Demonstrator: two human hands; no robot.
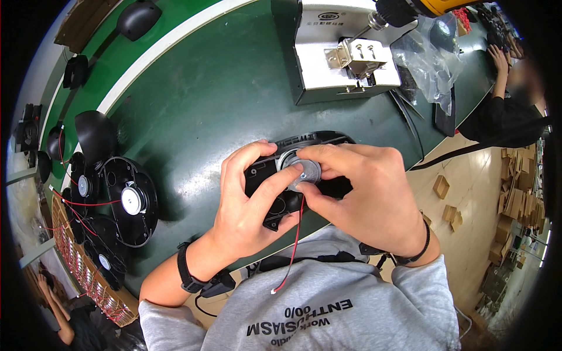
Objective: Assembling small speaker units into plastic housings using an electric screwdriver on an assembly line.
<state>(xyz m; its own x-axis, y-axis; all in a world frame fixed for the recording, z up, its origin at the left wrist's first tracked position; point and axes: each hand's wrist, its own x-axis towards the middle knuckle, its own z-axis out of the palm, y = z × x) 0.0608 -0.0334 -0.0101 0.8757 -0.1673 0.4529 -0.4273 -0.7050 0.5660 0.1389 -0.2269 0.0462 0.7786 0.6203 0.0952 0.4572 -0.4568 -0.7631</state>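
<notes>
In front of my chest, above the table's near edge, I hold a black plastic housing (263,169). A round grey speaker (312,169) with a metal back sits in it, partly covered by my fingers. My left hand (246,210) is closed round the housing's left side, its thumb pressing on the speaker's back. My right hand (374,187) pinches the speaker's rim between thumb and fingers. From the speaker a thin red and black wire (297,240) hangs down to a small white plug over my grey shirt.
Black housings with white-centred speakers (133,200) and red wires lie at the left, by a carton of speakers (88,275). A white screw feeder (322,76) stands ahead, near a yellow power screwdriver (439,6) and a clear plastic bag (432,55). A co-worker (506,114) sits far right.
</notes>
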